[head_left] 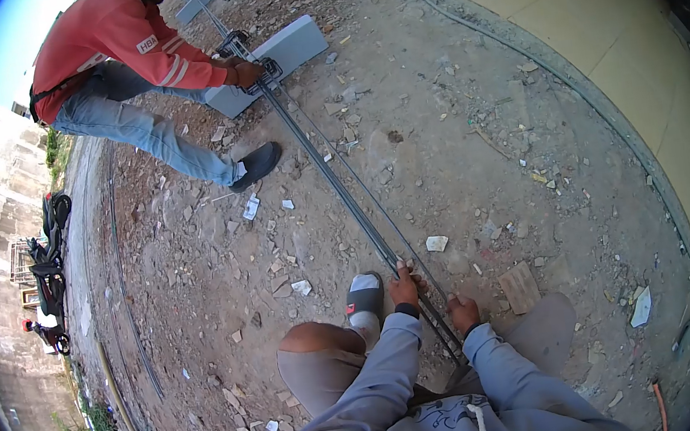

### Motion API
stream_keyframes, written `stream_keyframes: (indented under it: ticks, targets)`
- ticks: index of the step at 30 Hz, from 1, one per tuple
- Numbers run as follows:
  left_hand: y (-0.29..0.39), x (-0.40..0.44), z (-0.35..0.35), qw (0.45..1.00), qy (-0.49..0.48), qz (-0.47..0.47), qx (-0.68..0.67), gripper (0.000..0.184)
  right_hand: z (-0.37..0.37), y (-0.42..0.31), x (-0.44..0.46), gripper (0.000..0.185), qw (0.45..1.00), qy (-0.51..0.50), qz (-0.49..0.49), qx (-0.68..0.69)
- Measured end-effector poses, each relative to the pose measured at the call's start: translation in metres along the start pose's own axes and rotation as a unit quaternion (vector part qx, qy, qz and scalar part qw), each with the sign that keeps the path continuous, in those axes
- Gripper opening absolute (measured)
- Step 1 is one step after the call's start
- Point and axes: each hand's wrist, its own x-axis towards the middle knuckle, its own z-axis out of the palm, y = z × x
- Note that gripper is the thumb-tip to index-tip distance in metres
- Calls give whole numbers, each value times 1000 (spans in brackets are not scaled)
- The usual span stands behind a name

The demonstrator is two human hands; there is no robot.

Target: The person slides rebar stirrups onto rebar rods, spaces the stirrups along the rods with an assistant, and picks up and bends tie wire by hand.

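Note:
Long thin steel rods run from between my knees away to a person bending over their far end. My left hand is closed around the bundle of rods, just past my knees. To its right and a little nearer me, my right hand is closed on a single thinner rod that lies apart from the bundle. At the far end, a cluster of bent wire stirrups sits around the rods, and the person's hands are on it. Fingers and metal overlap there.
Pale grey blocks lie under the far rods. Broken tile pieces and rubble cover the dirt. A hose curves along the tiled floor at right. More rods and parked motorbikes are at left.

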Motion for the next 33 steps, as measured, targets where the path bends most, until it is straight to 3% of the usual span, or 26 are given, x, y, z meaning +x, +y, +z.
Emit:
stream_keyframes:
  ticks: [1, 7, 14, 17, 20, 21, 26, 28, 33]
  targets:
    - [2, -4, 0, 1000, 4, 7, 1, 47, 0, -7, -5, 38, 997, -45, 56, 43]
    - [7, -17, 4, 999, 14, 11, -51, 49, -16, -26, -6, 40, 962, -153, 164, 156]
    - [21, -19, 1, 979, -36, -82, -185, 47, -24, -38, -10, 42, 967, -162, 145, 130]
    - [20, -20, -9, 934, -106, -117, -321, 42, -35, -48, -13, 44, 959, -197, 148, 141]
    - [5, -2, -15, 947, -95, -117, -283, 36, -47, -63, -19, 45, 961, -207, 138, 125]
    - [5, -2, -16, 945, -102, -120, -287, 26, -50, -67, -19, 45, 964, -205, 128, 113]
    - [-6, 11, -17, 972, -74, -111, -192, 19, -58, -83, -27, 37, 972, -212, 50, 85]
    - [-5, 12, -14, 984, -12, -105, -143, 19, -57, -81, -25, 33, 977, -194, 56, 66]
    - [5, 4, -23, 991, -10, -69, -114, 21, -48, -82, -26, 29, 987, -150, 44, 33]
